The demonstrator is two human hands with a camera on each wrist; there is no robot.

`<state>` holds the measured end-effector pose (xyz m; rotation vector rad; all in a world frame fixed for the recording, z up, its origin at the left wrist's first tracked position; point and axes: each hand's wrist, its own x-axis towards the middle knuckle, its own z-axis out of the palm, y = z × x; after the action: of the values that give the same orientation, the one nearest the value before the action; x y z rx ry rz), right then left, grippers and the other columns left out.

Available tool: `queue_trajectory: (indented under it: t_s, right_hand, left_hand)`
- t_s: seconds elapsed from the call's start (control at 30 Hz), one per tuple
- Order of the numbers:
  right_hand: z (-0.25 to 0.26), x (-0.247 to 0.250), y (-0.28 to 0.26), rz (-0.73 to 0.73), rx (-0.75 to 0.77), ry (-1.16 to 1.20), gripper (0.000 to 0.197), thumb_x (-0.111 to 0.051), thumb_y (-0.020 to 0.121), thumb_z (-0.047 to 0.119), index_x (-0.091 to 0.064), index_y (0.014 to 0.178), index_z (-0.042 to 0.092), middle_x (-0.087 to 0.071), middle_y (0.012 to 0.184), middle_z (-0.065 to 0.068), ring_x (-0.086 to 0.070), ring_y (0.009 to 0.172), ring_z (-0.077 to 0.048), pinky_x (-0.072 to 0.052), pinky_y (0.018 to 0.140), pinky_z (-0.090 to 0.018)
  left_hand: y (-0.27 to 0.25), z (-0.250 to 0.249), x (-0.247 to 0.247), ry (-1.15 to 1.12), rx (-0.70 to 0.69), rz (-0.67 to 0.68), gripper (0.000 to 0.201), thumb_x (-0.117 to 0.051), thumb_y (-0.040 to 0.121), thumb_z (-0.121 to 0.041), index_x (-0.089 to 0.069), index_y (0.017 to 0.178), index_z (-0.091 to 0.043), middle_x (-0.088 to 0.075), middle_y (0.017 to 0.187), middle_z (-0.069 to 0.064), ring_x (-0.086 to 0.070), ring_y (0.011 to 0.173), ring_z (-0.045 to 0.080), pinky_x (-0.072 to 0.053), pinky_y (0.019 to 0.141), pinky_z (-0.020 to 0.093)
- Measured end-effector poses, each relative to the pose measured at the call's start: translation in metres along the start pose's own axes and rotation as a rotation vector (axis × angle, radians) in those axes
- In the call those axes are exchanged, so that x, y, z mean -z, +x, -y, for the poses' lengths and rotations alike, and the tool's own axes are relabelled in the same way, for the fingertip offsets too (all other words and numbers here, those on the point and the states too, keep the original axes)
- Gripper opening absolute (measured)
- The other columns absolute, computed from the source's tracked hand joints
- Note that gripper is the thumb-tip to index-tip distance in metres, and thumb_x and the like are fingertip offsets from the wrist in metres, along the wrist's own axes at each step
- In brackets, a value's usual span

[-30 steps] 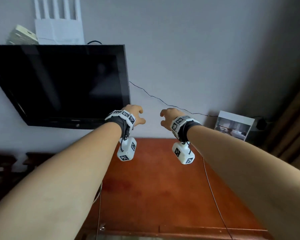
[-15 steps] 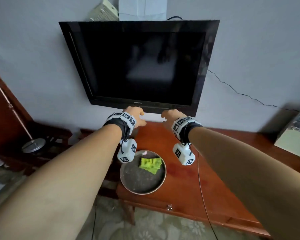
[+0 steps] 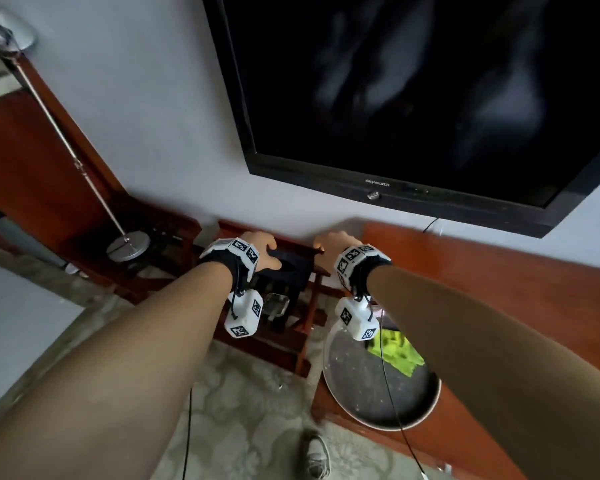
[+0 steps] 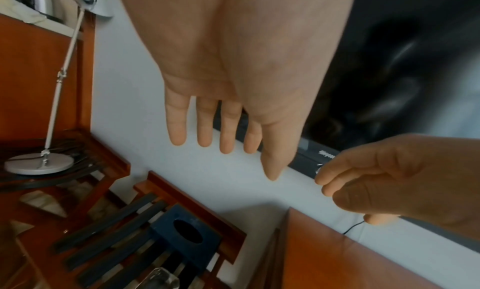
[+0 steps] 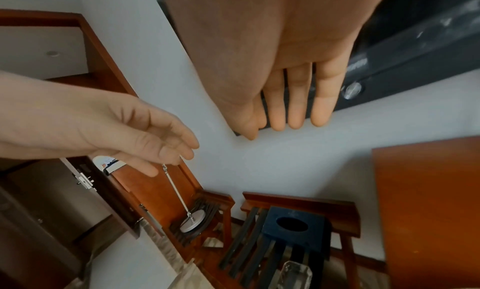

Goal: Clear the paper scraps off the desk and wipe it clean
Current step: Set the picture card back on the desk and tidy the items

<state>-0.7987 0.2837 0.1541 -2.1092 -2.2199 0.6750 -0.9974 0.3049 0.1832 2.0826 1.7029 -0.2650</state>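
Both arms reach forward, held in the air near the wall. My left hand (image 3: 261,249) hovers over a small wooden rack, its fingers straight and spread in the left wrist view (image 4: 228,147), holding nothing. My right hand (image 3: 329,242) hangs at the left end of the red-brown desk (image 3: 499,282), fingers straight and together (image 5: 285,123), also empty. Below my right wrist, a round dark tray (image 3: 350,386) sits on the desk corner with a crumpled green cloth (image 3: 397,351) in it. No paper scraps show in any view.
A black TV (image 3: 413,91) hangs on the wall above the desk. A black tissue box (image 3: 293,270) sits on the slatted rack left of the desk. A lamp base (image 3: 128,247) stands further left. A shoe (image 3: 316,459) rests on patterned carpet.
The head view has swung left and down. The tray with the green cloth came into view and now sits at the right. Both hands keep the same raised, empty pose.
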Motion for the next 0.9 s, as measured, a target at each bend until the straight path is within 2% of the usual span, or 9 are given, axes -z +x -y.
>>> queue_trajectory:
  t_s: [0.13, 0.27, 0.37, 0.5, 0.67, 0.77, 0.9]
  right_hand:
    - [0.017, -0.022, 0.057, 0.071, -0.018, 0.067, 0.043, -0.054, 0.089, 0.03, -0.053, 0.131, 0.028, -0.059, 0.129, -0.001, -0.06, 0.111, -0.027, -0.051, 0.092, -0.038]
    - [0.03, -0.048, 0.099, 0.156, -0.05, 0.119, 0.039, -0.052, 0.088, 0.034, -0.055, 0.127, 0.03, -0.064, 0.118, 0.0, -0.064, 0.093, -0.025, -0.056, 0.083, -0.038]
    - [0.038, -0.072, 0.13, 0.225, -0.092, 0.134, 0.04, -0.053, 0.086, 0.031, -0.055, 0.126, 0.031, -0.064, 0.115, -0.001, -0.064, 0.088, -0.024, -0.057, 0.079, -0.036]
    - [0.044, -0.11, 0.178, 0.303, -0.155, 0.101, 0.041, -0.055, 0.087, 0.026, -0.055, 0.129, 0.026, -0.063, 0.122, -0.004, -0.064, 0.1, -0.028, -0.054, 0.083, -0.035]
    - [0.054, -0.169, 0.236, 0.409, -0.262, 0.127, 0.043, -0.062, 0.09, 0.031, -0.055, 0.13, 0.017, -0.062, 0.124, -0.009, -0.061, 0.108, -0.029, -0.052, 0.091, -0.04]
    - [0.056, -0.205, 0.263, 0.448, -0.312, 0.136, 0.044, -0.063, 0.089, 0.031, -0.053, 0.13, 0.017, -0.062, 0.122, -0.009, -0.061, 0.107, -0.03, -0.052, 0.088, -0.039]
    - [0.045, -0.254, 0.294, 0.468, -0.374, 0.152, 0.043, -0.063, 0.086, 0.028, -0.054, 0.127, 0.017, -0.063, 0.119, -0.009, -0.061, 0.107, -0.03, -0.05, 0.083, -0.035]
  left_hand:
    - [0.051, 0.049, -0.011, 0.025, 0.018, 0.157, 0.067, -0.067, 0.085, -0.048, -0.046, 0.141, -0.017, -0.054, 0.137, 0.005, -0.055, 0.119, 0.026, -0.047, 0.096, 0.035]
    - [0.096, 0.087, -0.031, 0.005, 0.03, 0.269, 0.07, -0.067, 0.087, -0.046, -0.041, 0.144, -0.016, -0.048, 0.143, 0.007, -0.051, 0.125, 0.027, -0.045, 0.1, 0.036]
    - [0.133, 0.112, -0.048, -0.011, 0.029, 0.31, 0.07, -0.068, 0.085, -0.046, -0.043, 0.143, -0.017, -0.049, 0.143, 0.006, -0.052, 0.124, 0.027, -0.045, 0.098, 0.035]
    - [0.187, 0.147, -0.074, -0.045, -0.004, 0.348, 0.069, -0.072, 0.083, -0.039, -0.044, 0.142, -0.017, -0.051, 0.141, 0.007, -0.054, 0.122, 0.027, -0.047, 0.099, 0.037]
    - [0.254, 0.187, -0.118, -0.037, -0.093, 0.421, 0.077, -0.077, 0.077, -0.038, -0.042, 0.143, -0.018, -0.05, 0.142, 0.007, -0.053, 0.124, 0.027, -0.046, 0.101, 0.041]
    - [0.295, 0.203, -0.149, 0.006, -0.142, 0.464, 0.082, -0.078, 0.073, -0.042, -0.041, 0.143, -0.02, -0.051, 0.142, 0.005, -0.053, 0.124, 0.026, -0.043, 0.103, 0.041]
    - [0.341, 0.217, -0.196, 0.043, -0.183, 0.502, 0.087, -0.079, 0.072, -0.038, -0.036, 0.145, -0.019, -0.046, 0.142, 0.008, -0.051, 0.125, 0.03, -0.046, 0.098, 0.039]
